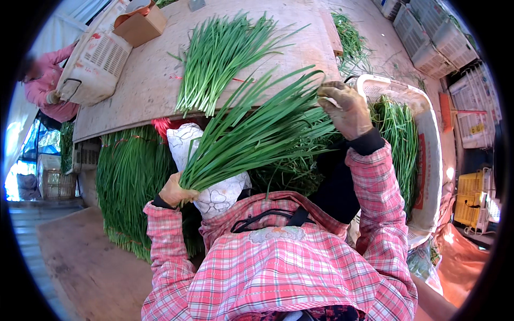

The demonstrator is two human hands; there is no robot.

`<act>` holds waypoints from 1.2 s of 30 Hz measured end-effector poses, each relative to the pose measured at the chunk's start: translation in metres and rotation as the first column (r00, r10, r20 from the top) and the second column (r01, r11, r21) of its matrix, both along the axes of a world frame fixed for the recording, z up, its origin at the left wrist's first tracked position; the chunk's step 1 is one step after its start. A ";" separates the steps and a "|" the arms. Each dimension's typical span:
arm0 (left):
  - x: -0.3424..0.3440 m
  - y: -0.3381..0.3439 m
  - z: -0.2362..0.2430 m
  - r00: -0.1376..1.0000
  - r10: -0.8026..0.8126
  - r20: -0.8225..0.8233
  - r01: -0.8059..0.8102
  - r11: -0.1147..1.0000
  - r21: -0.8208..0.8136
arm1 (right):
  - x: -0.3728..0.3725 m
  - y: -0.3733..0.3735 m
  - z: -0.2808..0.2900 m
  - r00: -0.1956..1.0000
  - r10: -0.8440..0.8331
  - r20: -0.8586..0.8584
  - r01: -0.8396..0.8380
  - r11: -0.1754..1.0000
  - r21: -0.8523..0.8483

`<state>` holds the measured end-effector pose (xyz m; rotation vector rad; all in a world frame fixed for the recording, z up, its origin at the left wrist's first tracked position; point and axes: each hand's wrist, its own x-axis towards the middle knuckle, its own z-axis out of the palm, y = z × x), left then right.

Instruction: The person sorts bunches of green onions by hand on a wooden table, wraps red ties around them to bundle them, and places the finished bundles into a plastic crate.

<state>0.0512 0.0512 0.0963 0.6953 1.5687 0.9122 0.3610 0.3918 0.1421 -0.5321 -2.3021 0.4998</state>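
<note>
My left hand, in a tan glove, is closed around the pale stem ends of a bunch of garlic chives. The long green leaves fan out to the upper right across my lap. By the leaf tips is my right hand, gloved and raised, its fingers curled together; what they pinch, if anything, is too small to make out. Another pile of chives lies on the wooden table in front of me, stems toward me, with a thin red tie beside it.
To the right stands a white crate holding chives. Tied chive bundles hang or stand at the left below the table edge. A person in pink is beside a white basket at far left. Stacked crates line the far right.
</note>
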 end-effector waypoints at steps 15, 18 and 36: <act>0.004 0.005 0.007 0.999 -0.032 -0.038 0.032 0.999 -0.018 | 0.009 0.014 -0.066 0.995 0.027 -0.097 -0.068 0.894 -0.443; 0.016 0.011 0.015 0.968 -0.045 -0.247 0.101 0.971 0.217 | 0.038 0.036 -0.055 0.910 -0.356 0.212 0.378 0.923 -0.073; 0.021 0.049 0.197 -0.188 -0.165 -0.968 0.536 0.809 -0.242 | -0.032 -0.120 -0.053 0.844 0.248 0.476 -0.213 0.969 -0.127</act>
